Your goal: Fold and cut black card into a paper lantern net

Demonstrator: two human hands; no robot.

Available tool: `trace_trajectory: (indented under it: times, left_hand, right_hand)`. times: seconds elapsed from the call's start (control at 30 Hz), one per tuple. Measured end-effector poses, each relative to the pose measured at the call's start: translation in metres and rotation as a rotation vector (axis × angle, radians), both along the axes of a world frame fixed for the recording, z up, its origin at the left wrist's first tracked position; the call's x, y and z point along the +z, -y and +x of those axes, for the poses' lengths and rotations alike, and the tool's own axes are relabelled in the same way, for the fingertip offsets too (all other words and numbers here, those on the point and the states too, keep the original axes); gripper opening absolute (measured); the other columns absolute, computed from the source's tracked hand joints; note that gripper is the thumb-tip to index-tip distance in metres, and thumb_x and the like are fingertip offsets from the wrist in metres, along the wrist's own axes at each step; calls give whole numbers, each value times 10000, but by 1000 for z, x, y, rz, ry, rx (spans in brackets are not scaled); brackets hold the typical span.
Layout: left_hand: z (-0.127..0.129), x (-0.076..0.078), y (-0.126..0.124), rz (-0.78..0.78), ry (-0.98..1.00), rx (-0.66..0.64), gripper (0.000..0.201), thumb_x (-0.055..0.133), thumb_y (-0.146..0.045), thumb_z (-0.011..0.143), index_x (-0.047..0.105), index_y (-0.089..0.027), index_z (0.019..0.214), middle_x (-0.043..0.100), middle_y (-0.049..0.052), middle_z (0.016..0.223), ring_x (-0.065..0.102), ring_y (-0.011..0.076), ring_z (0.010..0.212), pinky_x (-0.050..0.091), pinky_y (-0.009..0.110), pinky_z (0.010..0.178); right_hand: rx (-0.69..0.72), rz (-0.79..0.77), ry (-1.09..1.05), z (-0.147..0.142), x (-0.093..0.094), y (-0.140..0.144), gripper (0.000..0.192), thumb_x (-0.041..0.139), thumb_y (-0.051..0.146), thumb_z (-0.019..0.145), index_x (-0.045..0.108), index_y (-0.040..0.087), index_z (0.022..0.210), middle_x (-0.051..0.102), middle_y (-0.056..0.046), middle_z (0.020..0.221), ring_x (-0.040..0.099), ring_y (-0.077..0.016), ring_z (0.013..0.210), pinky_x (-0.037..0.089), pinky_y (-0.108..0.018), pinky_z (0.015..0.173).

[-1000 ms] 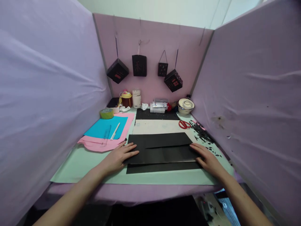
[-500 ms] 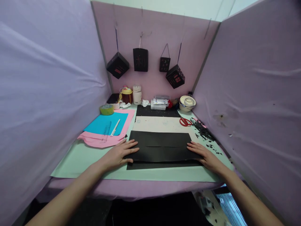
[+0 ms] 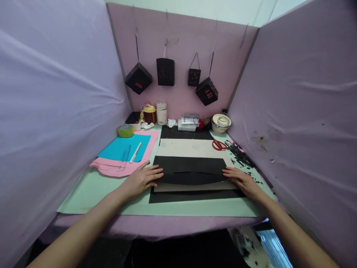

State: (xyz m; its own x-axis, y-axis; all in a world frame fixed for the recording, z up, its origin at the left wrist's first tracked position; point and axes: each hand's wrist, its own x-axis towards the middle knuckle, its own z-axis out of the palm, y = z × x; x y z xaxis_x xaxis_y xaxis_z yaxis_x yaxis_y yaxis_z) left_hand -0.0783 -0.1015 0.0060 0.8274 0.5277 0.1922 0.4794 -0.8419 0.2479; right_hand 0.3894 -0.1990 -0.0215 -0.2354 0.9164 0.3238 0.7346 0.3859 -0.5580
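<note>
A wide sheet of black paper (image 3: 192, 169) lies on the pale green mat (image 3: 92, 193) before me, folded over itself with a slightly bowed fold edge. A lighter strip and another black strip (image 3: 192, 195) show beneath its near edge. My left hand (image 3: 142, 179) lies flat with fingers spread on the sheet's left end. At the sheet's right end my right hand (image 3: 242, 181) presses down flat in the same way.
Pink and blue paper (image 3: 124, 152) with a ruler and a pen lie at left, by a tape roll (image 3: 125, 130). Red scissors (image 3: 219, 145) and black scraps (image 3: 240, 158) lie at right. Jars, a box and a bowl (image 3: 220, 123) stand at the back. Black paper lanterns (image 3: 165, 72) hang above.
The folded flap has moved farther from me, so a light strip now shows under its near edge. Both hands slid slightly forward along the sheet's ends.
</note>
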Motion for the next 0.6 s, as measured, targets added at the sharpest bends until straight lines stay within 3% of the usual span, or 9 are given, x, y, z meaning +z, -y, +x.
trace_trajectory:
  times: [0.17, 0.37, 0.6]
  left_hand:
    - [-3, -5, 0, 72, 26, -38, 393, 539, -343, 915, 543, -272, 1301, 535, 50, 1359, 438, 244, 1308, 206, 494, 1139]
    - [-2, -5, 1, -2, 80, -24, 386, 564, -329, 897, 565, -287, 1280, 560, 43, 1334, 484, 228, 1272, 332, 443, 1099]
    - [-4, -5, -1, 135, 25, -56, 356, 512, -363, 924, 595, -240, 1248, 590, 61, 1300, 517, 232, 1241, 347, 463, 1091]
  right_hand:
    - [26, 149, 183, 4, -3, 8, 395, 513, 184, 862, 608, 304, 1226, 610, -6, 1277, 486, -224, 1265, 409, -499, 1049]
    - [18, 112, 157, 3, -9, 10, 336, 482, 220, 898, 635, 291, 1188, 627, -6, 1253, 522, -207, 1233, 438, -461, 1039]
    - [40, 81, 186, 6, 2, 8, 288, 501, 274, 901, 666, 272, 1136, 664, -14, 1190, 556, -217, 1191, 452, -428, 1027]
